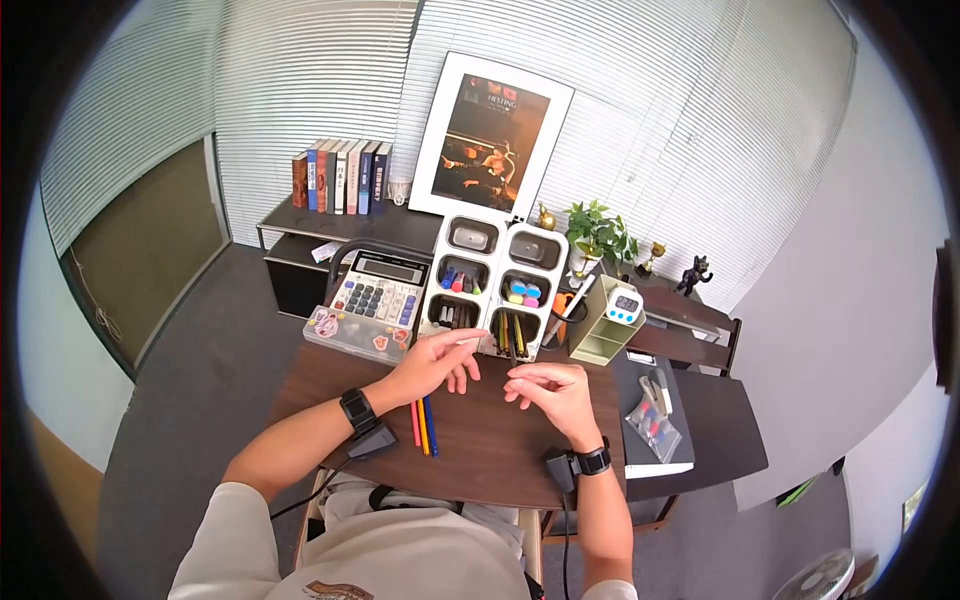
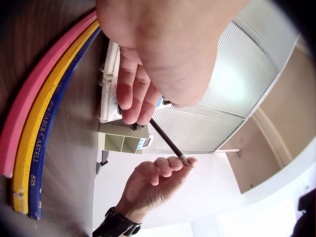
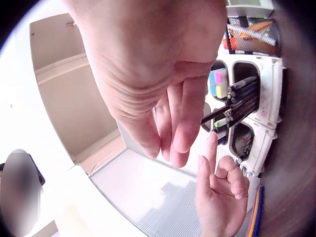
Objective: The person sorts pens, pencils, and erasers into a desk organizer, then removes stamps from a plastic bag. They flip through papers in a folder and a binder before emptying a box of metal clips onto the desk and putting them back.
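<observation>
My right hand (image 1: 555, 395) pinches the end of a slim black pencil (image 2: 167, 137) between thumb and fingertips. Its silver-coloured end sits at those fingertips in the left wrist view, and the shaft slants toward the organizer. My left hand (image 1: 435, 368) hovers at the front of the white organizer (image 1: 487, 300), its fingers loosely bent and nothing in them. In the compartment nearest the right hand stands a bundle of dark and yellow pencils (image 1: 515, 330). Pink, yellow and blue pencils (image 2: 44, 113) lie side by side on the desk, below the left wrist.
Left of the organizer are a calculator (image 1: 378, 290) and a clear box with stickers (image 1: 350, 330). To its right stand a mesh pen cup (image 1: 568, 308) and a green holder with a timer (image 1: 605, 325). A zip pouch (image 1: 653, 430) lies on the right side.
</observation>
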Demonstrator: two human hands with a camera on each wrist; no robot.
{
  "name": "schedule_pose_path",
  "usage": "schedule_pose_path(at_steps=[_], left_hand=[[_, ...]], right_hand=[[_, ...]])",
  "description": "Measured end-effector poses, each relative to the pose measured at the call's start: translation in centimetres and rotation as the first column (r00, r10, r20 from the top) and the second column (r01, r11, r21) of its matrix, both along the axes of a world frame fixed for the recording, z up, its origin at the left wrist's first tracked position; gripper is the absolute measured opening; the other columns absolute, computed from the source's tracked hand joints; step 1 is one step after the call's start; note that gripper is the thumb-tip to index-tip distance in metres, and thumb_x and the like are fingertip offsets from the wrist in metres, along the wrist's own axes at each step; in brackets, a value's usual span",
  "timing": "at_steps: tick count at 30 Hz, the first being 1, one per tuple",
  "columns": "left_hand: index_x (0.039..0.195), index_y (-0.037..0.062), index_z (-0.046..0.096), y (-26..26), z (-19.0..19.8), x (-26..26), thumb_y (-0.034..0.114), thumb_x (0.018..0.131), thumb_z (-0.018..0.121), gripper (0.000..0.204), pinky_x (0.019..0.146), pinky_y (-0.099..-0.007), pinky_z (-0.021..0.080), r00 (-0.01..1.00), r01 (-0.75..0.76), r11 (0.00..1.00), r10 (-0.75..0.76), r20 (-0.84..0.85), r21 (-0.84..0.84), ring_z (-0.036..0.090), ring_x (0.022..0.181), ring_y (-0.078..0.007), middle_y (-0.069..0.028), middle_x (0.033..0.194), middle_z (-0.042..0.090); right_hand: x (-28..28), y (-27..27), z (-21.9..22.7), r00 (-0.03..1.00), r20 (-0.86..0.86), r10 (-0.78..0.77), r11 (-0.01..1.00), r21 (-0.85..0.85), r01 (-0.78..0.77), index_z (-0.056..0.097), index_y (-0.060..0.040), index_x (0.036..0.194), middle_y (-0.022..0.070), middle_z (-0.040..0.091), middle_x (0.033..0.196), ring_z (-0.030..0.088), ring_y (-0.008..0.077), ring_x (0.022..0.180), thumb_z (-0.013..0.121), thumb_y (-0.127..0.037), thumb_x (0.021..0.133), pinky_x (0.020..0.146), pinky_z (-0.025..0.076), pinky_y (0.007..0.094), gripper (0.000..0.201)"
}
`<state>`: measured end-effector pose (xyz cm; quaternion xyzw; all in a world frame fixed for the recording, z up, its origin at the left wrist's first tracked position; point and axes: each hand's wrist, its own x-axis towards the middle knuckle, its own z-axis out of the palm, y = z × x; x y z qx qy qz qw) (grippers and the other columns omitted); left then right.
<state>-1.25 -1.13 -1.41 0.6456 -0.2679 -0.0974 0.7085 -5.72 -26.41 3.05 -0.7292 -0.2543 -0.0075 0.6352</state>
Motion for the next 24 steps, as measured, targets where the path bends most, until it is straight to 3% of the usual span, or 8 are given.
schedule_pose_path(at_steps=[12,18,24], left_hand=[[0.152,0.0087,0.051,0.0,0.1,-0.1,0.026,0.113,0.047,0.043,0.06,-0.0241,0.053,1.0,0.006,1.0,-0.005,0.01,-0.003,0.068,0.069,-0.0106,-0.0076,0.091,0.072],[0.153,0.009,0.051,0.0,0.0,-0.1,0.026,0.113,0.046,0.043,0.06,-0.0242,0.053,1.0,0.009,1.0,-0.009,0.005,0.009,0.067,0.069,-0.0102,-0.007,0.09,0.071],[0.152,0.0069,0.051,-0.1,0.1,-0.1,0.021,0.113,0.044,0.042,0.06,-0.0237,0.053,1.0,-0.005,1.0,0.005,0.001,0.01,0.067,0.067,-0.0113,-0.0091,0.089,0.072]], right_hand=[[1.2,0.5,-0.9,0.996,-0.074,-0.045,0.999,-0.031,0.043,0.07,0.0034,0.125,0.0133,0.078,0.103,0.075,0.0163,0.087,0.07,-0.007,0.1,0.065,0.058,0.0253,0.027],[1.6,0.6,-1.0,0.99,-0.076,-0.115,0.993,0.003,0.115,0.069,0.0029,0.124,0.0133,0.077,0.103,0.074,0.0146,0.083,0.065,-0.009,0.103,0.064,0.057,0.0253,0.024],[1.0,0.7,-0.7,0.994,-0.067,-0.091,0.996,0.004,0.091,0.071,0.0012,0.123,0.0102,0.077,0.1,0.07,0.01,0.076,0.065,-0.01,0.103,0.06,0.055,0.0241,0.023]])
